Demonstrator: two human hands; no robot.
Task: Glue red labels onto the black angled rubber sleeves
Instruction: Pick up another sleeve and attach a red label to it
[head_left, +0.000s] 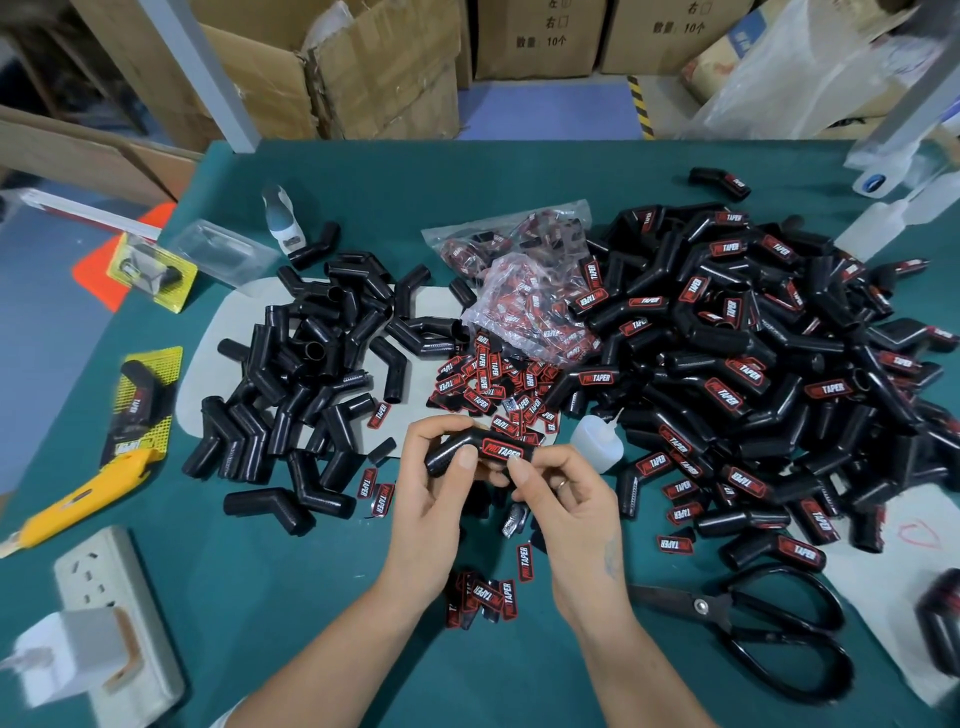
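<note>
Both my hands hold one black angled rubber sleeve (452, 451) above the green table. A red label (502, 450) lies on its right arm. My left hand (441, 478) grips the sleeve's left end, thumb on top. My right hand (561, 493) pinches the right end, thumb against the label's edge. Unlabelled sleeves (311, 374) are heaped on the left. Labelled sleeves (753, 364) form a big pile on the right. Loose red labels (488, 384) lie behind my hands, and a few more labels (488, 597) lie between my wrists. A small white glue bottle (597, 441) stands right of the sleeve.
Black scissors (753, 623) lie at the right front. A yellow utility knife (78, 499) and a white power strip (104, 597) are at the left front. Clear bags of labels (524, 291) sit mid-table. Cardboard boxes (363, 67) stand beyond the far edge.
</note>
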